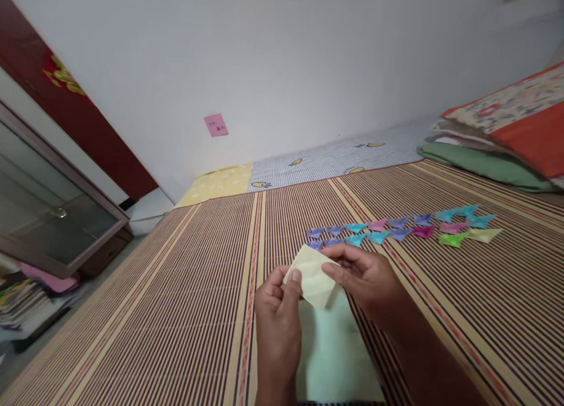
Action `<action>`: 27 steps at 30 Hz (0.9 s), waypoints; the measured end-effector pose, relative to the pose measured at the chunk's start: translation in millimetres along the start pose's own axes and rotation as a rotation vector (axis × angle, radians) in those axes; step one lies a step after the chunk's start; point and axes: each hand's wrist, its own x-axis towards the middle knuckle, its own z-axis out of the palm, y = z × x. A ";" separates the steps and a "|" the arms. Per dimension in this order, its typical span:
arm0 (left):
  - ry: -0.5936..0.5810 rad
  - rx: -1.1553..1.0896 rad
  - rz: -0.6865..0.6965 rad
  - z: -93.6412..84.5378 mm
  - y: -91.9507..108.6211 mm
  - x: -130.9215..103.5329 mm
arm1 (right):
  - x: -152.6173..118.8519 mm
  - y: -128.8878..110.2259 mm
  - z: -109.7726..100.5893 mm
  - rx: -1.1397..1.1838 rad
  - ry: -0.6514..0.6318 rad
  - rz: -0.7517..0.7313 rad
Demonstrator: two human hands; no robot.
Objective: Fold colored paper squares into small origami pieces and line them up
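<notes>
Between my two hands is a pale yellow piece of paper (314, 277), tilted in the air with a corner pointing up. My left hand (279, 312) pinches its left side, thumb on the front face. The right side is gripped by my right hand (363, 274), with thumb and fingers closed on the edge. Below the paper, a light green sheet (337, 353) lies on the striped mat. Beyond my hands stand two rows of small folded paper boats (399, 234) in purple, blue, pink, green and yellow; my hands partly hide the nearest ones.
A striped mat (176, 294) covers the bed. Folded bedding (506, 153) is stacked at the right against the white wall. A pink note (215, 125) is stuck on that wall. To the left are a glass-fronted cabinet (48, 194) and a pile of books (26, 306).
</notes>
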 end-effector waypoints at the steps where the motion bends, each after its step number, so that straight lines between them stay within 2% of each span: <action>1: 0.024 -0.007 0.011 -0.4 -0.5 0.5 | 0.3 -0.1 -0.6 0.011 0.000 0.020; 4: 0.078 -0.001 0.054 -0.2 -1.6 1.4 | 0.5 -1.2 -2.5 0.008 0.000 0.037; 10: 0.121 -0.055 0.039 3.5 -0.1 -0.4 | -0.2 0.2 1.2 0.046 0.023 -0.014; 14: 0.076 0.154 0.181 -2.7 6.6 -3.2 | 1.3 2.7 2.9 0.120 0.106 -0.005; 17: -0.045 0.330 0.250 -13.5 12.4 -3.7 | 1.7 2.1 2.3 0.126 0.127 -0.020; 19: -0.146 0.369 0.221 -20.6 14.3 -3.0 | 1.1 0.9 2.1 0.128 0.120 -0.012; 21: -0.211 0.313 0.153 -26.0 13.3 -1.7 | 0.1 -0.3 1.9 0.122 0.101 -0.004; 24: -0.213 0.162 0.068 -29.9 8.1 0.9 | -0.9 -1.8 0.1 0.094 0.052 -0.025; 27: -0.170 0.009 0.017 -29.5 4.4 4.0 | -0.3 -2.2 -4.8 -0.023 -0.041 -0.127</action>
